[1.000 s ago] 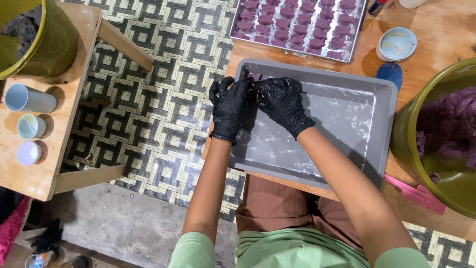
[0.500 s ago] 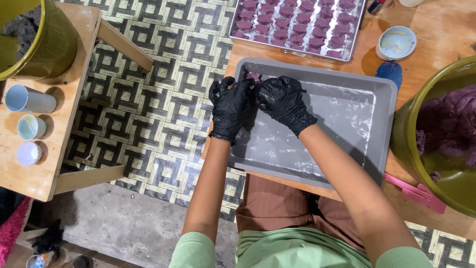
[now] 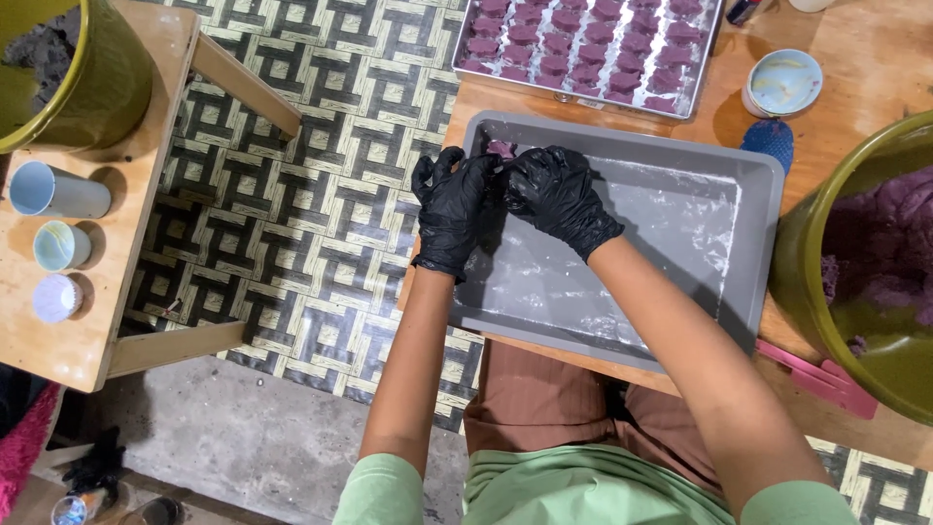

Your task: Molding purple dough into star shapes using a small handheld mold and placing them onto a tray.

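Both my hands wear black gloves and meet over the far left corner of a grey floured tray point(image 3: 680, 282). My left hand point(image 3: 449, 209) and my right hand point(image 3: 554, 194) touch fingertip to fingertip, pinched on a small purple dough piece point(image 3: 501, 148) that shows just beyond the fingers. Most of that piece is hidden by the gloves. The tray rests on a wooden table point(image 3: 875, 58) in front of me.
A metal tray of several purple shaped pieces point(image 3: 583, 49) lies beyond the grey tray. A green bowl of purple dough point(image 3: 875, 262) stands at the right, a pink tool point(image 3: 816, 374) by it. A small white cup point(image 3: 782, 83) and a blue lid point(image 3: 768, 141) sit nearby. At left, a stool point(image 3: 78, 321) holds cups.
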